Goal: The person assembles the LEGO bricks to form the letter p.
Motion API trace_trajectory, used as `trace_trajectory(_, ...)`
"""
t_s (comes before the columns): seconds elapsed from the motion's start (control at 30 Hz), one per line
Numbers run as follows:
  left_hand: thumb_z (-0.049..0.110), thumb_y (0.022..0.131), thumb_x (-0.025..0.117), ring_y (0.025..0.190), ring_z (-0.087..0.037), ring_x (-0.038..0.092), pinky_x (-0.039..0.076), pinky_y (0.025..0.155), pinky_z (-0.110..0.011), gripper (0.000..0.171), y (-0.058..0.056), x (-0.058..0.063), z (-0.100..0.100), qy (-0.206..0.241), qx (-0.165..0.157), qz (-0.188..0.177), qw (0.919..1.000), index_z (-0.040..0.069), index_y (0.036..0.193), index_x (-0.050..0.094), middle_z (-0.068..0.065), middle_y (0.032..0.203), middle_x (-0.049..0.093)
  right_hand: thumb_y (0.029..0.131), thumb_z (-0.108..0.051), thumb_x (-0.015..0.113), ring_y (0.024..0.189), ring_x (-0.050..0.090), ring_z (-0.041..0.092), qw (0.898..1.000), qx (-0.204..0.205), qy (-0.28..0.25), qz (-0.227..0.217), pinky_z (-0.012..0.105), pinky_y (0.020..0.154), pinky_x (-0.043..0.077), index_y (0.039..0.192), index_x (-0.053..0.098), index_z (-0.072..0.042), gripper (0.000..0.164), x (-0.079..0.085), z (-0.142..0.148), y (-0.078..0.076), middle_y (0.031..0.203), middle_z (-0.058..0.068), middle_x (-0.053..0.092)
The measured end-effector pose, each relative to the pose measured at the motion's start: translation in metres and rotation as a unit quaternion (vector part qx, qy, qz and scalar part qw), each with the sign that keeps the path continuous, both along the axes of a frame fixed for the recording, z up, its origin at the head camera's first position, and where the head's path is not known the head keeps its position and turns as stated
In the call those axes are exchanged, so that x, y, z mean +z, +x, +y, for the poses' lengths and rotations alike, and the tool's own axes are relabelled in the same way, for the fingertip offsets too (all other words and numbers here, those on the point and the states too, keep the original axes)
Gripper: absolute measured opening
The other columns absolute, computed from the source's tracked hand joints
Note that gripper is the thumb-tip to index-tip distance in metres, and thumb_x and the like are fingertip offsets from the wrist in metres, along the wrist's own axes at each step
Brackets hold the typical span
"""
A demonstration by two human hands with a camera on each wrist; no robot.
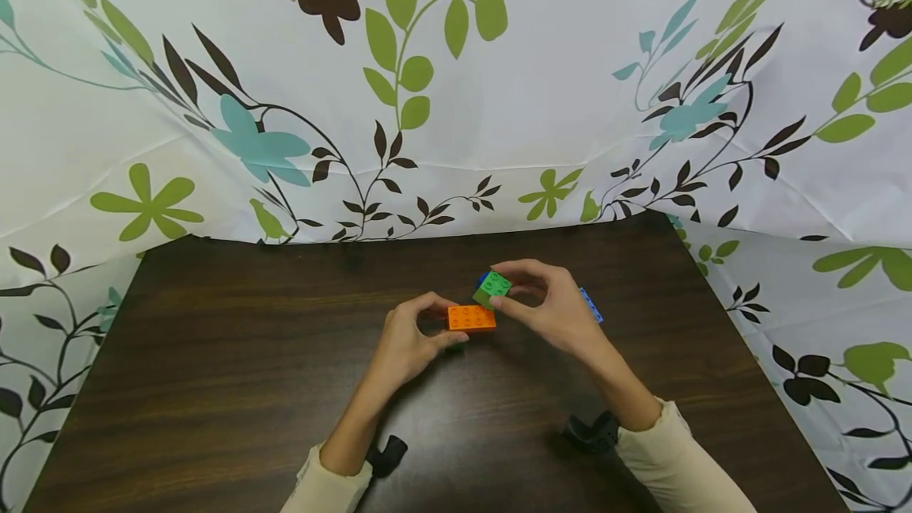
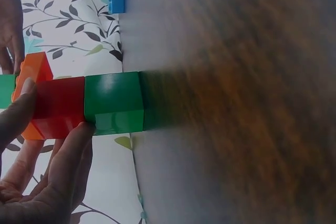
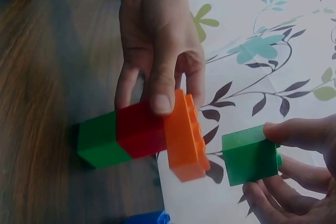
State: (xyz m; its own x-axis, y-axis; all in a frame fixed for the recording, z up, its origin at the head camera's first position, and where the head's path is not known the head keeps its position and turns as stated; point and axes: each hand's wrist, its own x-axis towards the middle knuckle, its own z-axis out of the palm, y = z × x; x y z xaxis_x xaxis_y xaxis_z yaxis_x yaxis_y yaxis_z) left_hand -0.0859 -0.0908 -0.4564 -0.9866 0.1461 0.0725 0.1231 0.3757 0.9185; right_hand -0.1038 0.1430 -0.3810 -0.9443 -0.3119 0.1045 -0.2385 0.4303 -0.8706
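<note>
My left hand (image 1: 409, 343) grips a stack of toy building bricks. On top lies a long orange brick (image 1: 472, 318), studs up, with a red brick (image 3: 140, 129) under it and a green brick (image 2: 114, 103) lowest. The thumb presses the red brick in the right wrist view. Between thumb and fingertips, my right hand (image 1: 552, 303) pinches another green brick (image 3: 249, 156), its studs pointing up and tilted in the head view. In the right wrist view a gap shows between this green brick and the orange one.
A blue brick (image 1: 590, 305) stands on the dark wooden table (image 1: 249, 370), just beyond the right hand. Another bit of blue (image 1: 482, 279) peeks out behind the held green brick. A white leaf-patterned cloth (image 1: 556, 85) hangs along the table's far edge and sides.
</note>
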Motion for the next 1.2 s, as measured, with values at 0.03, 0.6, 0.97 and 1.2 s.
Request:
trace_trajectory(0.03,0.015,0.079,0.097,0.104,-0.026,0.075,0.06,0.1,-0.055,0.033,0.0,0.0,0.0,0.0,0.0,0.001,1.0,0.014,0.107,0.079,-0.004,0.106,0.081,0.093,-0.002,0.082,0.106,0.073,0.026,1.0,0.003,-0.001,0.001,0.043,0.102,0.063,0.133,0.071,0.0,0.041,0.0,-0.002,0.0,0.129,0.019,0.074)
trace_trajectory(0.6,0.014,0.079,0.097,0.105,-0.026,0.075,0.06,0.1,-0.055,0.032,0.0,0.0,-0.001,0.013,-0.005,-0.006,0.9999,0.013,0.105,0.079,-0.004,0.106,0.082,0.096,-0.001,0.078,0.112,0.071,0.03,0.997,0.071,-0.018,-0.016,0.053,0.105,0.06,0.134,0.07,0.001,0.039,0.0,-0.019,0.003,0.134,0.02,0.071)
trace_trajectory(0.97,0.014,0.078,0.098,0.104,-0.025,0.076,0.06,0.101,-0.055,0.031,0.0,-0.001,-0.001,0.015,-0.005,-0.007,0.9999,0.014,0.103,0.079,-0.003,0.104,0.082,0.099,-0.001,0.075,0.123,0.068,0.033,0.992,0.117,-0.004,-0.055,0.057,0.11,0.057,0.138,0.068,-0.001,0.04,-0.005,-0.02,0.001,0.137,0.016,0.069)
trace_trajectory(1.2,0.017,0.078,0.098,0.105,-0.026,0.076,0.061,0.099,-0.054,0.031,-0.001,-0.003,-0.001,0.005,-0.004,0.0,1.0,0.013,0.102,0.079,-0.004,0.104,0.082,0.099,0.002,0.074,0.124,0.067,0.035,0.989,0.138,-0.001,-0.057,0.052,0.111,0.057,0.137,0.069,-0.004,0.04,-0.007,-0.019,-0.001,0.136,0.014,0.069)
